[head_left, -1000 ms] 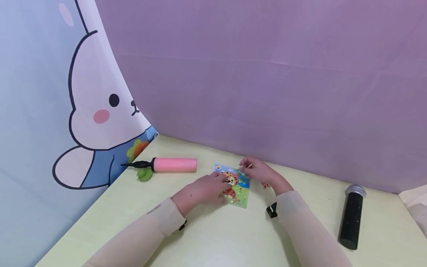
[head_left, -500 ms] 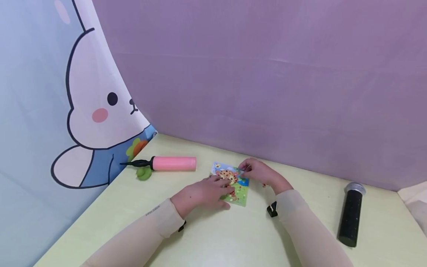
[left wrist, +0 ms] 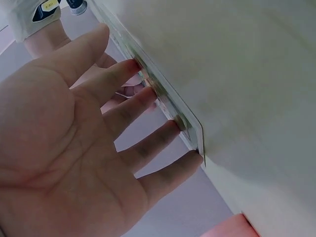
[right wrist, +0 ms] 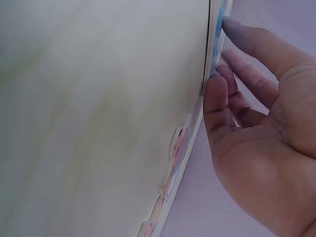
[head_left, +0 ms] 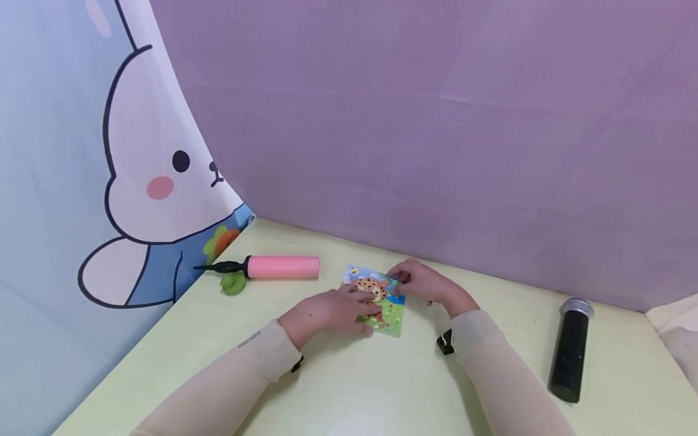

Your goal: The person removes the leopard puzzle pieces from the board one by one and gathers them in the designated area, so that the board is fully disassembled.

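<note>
A small jigsaw puzzle [head_left: 391, 316] with a spotted cartoon animal on blue and green lies flat on the table. My left hand [head_left: 339, 312] rests on its left part; in the left wrist view the spread fingers [left wrist: 143, 145] touch its surface. At the far right corner my right hand [head_left: 422, 282] bends its fingers, and the thumb meets the blue part in the right wrist view. Thin pale edge between these fingers, seen in the left wrist view, looks like a puzzle piece [left wrist: 123, 95], mostly hidden. Loose pieces with knobs [right wrist: 173, 170] lie near the right wrist.
A pink hand pump [head_left: 283, 267] with a black nozzle lies to the left, beside a green curled object [head_left: 232, 284]. On the right lies a black cylinder with a silver end [head_left: 569, 351]. A purple backdrop [head_left: 436, 151] closes off the table's far edge.
My left hand has settled onto the puzzle with its fingers spread wider. The right hand has shifted slightly left, onto the far right corner. The puzzle shows little movement.
</note>
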### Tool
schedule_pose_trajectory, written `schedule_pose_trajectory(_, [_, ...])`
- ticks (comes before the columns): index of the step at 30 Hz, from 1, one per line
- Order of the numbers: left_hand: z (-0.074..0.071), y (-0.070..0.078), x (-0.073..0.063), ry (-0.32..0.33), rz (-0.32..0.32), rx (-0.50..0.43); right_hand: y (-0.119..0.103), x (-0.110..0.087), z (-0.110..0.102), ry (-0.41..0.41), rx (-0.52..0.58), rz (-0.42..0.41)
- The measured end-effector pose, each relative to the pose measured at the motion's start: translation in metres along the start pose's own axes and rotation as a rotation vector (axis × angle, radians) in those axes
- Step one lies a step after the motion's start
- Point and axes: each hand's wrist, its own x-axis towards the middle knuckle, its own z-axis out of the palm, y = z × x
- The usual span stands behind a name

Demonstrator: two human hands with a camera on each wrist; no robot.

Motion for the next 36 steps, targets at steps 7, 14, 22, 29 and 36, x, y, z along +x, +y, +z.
schedule_pose_trajectory(7, [-0.0018, 0.0023, -0.0001, 0.007, -0.002, 0.000, -0.0013, 0.0002, -0.0021, -0.014, -0.023, 0.007])
schedule_pose_trajectory(14, [-0.0023, 0.0040, 0.0003, 0.004, -0.002, 0.005, -0.0023, 0.0010, -0.0033, -0.041, -0.022, 0.009])
schedule_pose_trajectory(22, [-0.0015, 0.0019, 0.0022, 0.000, -0.013, 0.018, -0.0040, 0.0056, -0.0031, -0.062, -0.032, 0.027])
schedule_pose_trajectory(29, [-0.0026, 0.0028, 0.0015, -0.014, -0.016, -0.007, -0.0044, 0.0071, -0.0032, -0.081, -0.018, 0.046])
schedule_pose_trajectory(36, [-0.0043, 0.0039, 0.0017, -0.021, -0.019, 0.008, -0.0037, 0.0084, -0.0035, -0.091, -0.013, 0.039])
